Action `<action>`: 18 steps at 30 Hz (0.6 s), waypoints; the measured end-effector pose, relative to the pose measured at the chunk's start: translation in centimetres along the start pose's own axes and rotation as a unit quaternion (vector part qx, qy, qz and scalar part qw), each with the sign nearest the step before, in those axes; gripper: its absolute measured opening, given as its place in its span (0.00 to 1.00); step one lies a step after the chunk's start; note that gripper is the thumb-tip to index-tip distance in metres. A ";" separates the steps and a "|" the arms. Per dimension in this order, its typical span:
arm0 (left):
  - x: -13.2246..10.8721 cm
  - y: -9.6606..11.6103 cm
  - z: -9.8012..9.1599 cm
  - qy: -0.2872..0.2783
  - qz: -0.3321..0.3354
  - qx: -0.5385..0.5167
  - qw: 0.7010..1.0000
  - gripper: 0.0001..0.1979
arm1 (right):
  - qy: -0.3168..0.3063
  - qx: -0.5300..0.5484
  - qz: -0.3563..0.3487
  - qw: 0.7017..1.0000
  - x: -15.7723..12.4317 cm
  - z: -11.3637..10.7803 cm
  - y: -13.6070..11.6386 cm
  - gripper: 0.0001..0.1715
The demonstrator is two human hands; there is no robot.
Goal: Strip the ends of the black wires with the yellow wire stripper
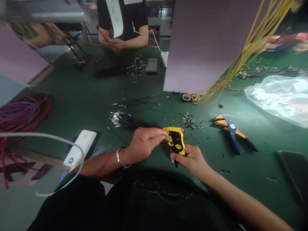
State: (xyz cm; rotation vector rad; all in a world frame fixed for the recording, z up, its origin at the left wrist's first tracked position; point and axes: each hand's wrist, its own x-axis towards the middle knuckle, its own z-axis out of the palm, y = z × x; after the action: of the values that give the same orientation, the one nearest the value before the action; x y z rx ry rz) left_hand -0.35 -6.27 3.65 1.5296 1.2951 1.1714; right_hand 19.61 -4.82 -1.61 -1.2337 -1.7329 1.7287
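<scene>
My right hand point(193, 158) is wrapped round a yellow-and-black crimping tool point(178, 138), its head pointing up and away from me. My left hand point(146, 142), with a silver bangle at the wrist, is closed in a pinch against the left side of the tool's head. Whatever lies between those fingertips is too small to make out. Behind the left hand lies a bundle of black wires point(127, 121) with bright silvery ends. Small dark and shiny wire scraps point(189, 122) are scattered just beyond the tool.
Blue-and-orange wire strippers point(231, 128) lie to the right, with a dark phone point(295, 173) nearer me. A white power bank point(80, 147) and red-blue wires point(26, 110) are left. Yellow wires point(231, 70) hang by a pale partition point(194, 45). A person point(122, 25) sits opposite.
</scene>
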 end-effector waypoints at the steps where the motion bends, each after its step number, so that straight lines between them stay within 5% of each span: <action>1: 0.4 -0.2 -0.4 0.018 -0.036 -0.045 0.998 0.07 | -0.004 0.009 0.002 1.000 -0.1 -0.1 0.0 0.11; 5: 1.7 -1.2 -1.1 0.029 -0.115 -0.195 0.974 0.07 | -0.013 0.064 0.015 0.998 -0.2 -0.2 0.1 0.11; 10: 1.1 -1.0 -0.1 0.012 -0.133 -0.175 0.975 0.07 | -0.006 0.141 0.041 0.989 0.6 -0.1 0.5 0.16; 18: -0.9 0.0 1.5 -0.029 0.090 0.081 0.992 0.08 | -0.043 0.135 0.024 0.990 0.4 -0.3 0.4 0.14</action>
State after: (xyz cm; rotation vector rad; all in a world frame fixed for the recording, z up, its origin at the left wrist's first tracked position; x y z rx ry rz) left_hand 1.07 -7.16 3.12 1.8181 1.2602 1.1469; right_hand 19.76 -4.37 -2.11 -1.1051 -1.4635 1.9932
